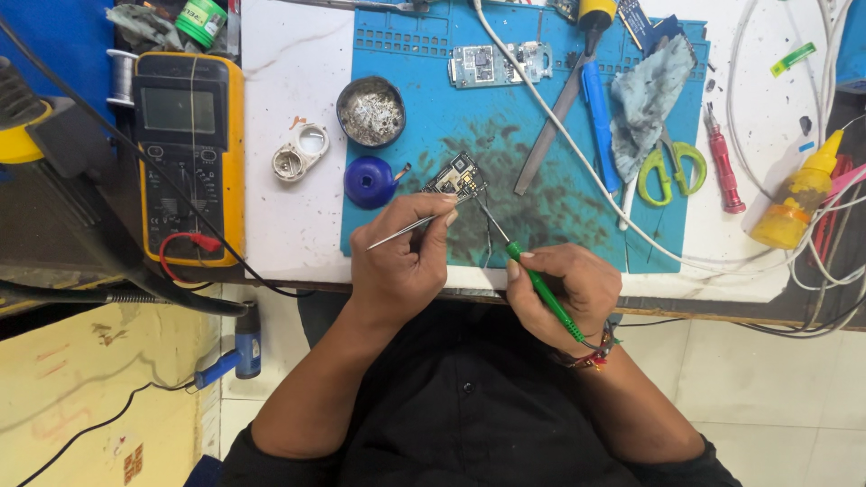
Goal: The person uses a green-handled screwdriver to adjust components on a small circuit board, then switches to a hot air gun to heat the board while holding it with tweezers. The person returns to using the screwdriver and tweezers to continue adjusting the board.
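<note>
So there's a small circuit board (pixel 457 176) sitting on the blue silicone mat (pixel 424 126), right on the dark scorched patch, roughly mid-table (pixel 289 207). It lies at about 1 o'clock from the left hand (pixel 401 257) and 11 o'clock from the right hand (pixel 564 289), with the left clearly nearer. Left grip is clenched around metal tweezers (pixel 410 227), whose long axis runs from 8 o'clock up to 2 o'clock, tips touching the board's lower edge. Right grip is pinched on a thin green-handled probe (pixel 541 287), slanting from 5 o'clock up to 11 o'clock, its fine tip meeting the board at the same spot as far as I can tell; the actual contact point is too small to make out. Going outward: a blue round pot (pixel 368 181) just at 9 o'clock of the board, a dirty metal tin (pixel 371 111) at 11 o'clock, a second, longer circuit board (pixel 496 65) at 12 o'clock, green-handled scissors (pixel 672 169) off at 3 o'clock, and a yellow multimeter (pixel 189 153) well apart at 9 o'clock. The soldering station at far left is cut off by the frame.
</note>
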